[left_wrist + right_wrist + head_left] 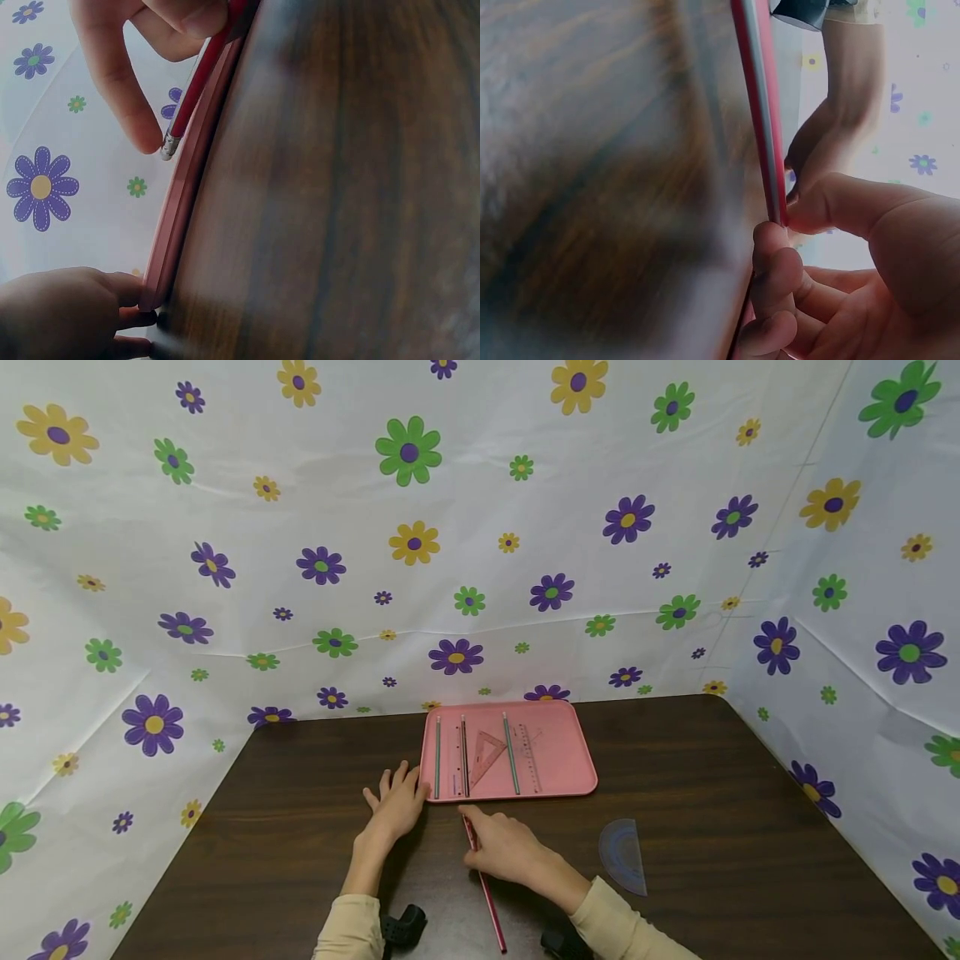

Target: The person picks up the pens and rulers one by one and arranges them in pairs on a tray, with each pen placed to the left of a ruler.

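My right hand (507, 847) pinches a red pencil (489, 902) between thumb and fingers, just in front of the tray. The pencil slants over the table, its far end towards the tray; the left wrist view shows the metal band and eraser (171, 144) beside my index fingertip. At the front left corner of the pink tray (567, 777), my left hand (397, 808) rests with spread fingers, touching the rim. Inside the tray lie a green pencil (438, 760), a dark pencil (465, 758), another green pencil (512, 756), a clear set square (480, 762) and two clear rulers.
A clear protractor (623, 857) lies on the dark wooden table (720, 810), right of my right hand. Flowered white cloth (480, 585) hangs behind and at the sides of the table. Black bands sit at both wrists.
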`<state>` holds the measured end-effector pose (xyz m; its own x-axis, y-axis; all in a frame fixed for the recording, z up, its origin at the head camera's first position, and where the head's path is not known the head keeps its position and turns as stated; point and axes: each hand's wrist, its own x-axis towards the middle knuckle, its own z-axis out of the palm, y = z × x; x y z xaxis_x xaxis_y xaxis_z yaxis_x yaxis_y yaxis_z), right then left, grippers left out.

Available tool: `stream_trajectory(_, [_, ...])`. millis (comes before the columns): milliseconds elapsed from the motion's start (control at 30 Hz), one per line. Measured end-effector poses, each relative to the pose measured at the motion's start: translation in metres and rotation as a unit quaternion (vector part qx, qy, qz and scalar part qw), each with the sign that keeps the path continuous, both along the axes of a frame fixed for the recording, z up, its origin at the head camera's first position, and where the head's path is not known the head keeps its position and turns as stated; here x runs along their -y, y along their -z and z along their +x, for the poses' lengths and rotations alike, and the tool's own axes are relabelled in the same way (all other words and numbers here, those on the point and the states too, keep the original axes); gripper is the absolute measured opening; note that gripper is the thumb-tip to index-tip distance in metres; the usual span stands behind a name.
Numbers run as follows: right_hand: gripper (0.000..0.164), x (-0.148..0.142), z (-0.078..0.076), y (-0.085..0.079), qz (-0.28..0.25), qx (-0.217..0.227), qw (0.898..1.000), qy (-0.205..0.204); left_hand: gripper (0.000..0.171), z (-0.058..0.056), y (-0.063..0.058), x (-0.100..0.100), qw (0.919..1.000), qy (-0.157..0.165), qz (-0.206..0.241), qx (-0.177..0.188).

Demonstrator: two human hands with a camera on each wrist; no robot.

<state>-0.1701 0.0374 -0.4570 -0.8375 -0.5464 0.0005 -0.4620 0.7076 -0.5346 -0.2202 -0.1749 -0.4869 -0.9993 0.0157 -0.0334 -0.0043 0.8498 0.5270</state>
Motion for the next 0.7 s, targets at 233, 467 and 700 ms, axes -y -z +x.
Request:
stream_trajectory(233, [0.067,-0.004,-0.003,-0.003,-0.012,0.004,1.0,0.007,0.05,0.0,-0.001,0.0,1.0,0.002,0.001,0.0])
stream_trajectory(467, [0.067,-0.01,-0.01,-0.003,-0.036,0.013,0.999,0.024,0.05,0.001,-0.001,0.0,1.0,0.004,0.001,0.004])
stream_trajectory(700, [0.07,-0.017,-0.017,-0.006,-0.068,0.04,0.996,0.039,0.05,-0.001,0.0,0.001,1.0,0.004,-0.004,0.006])
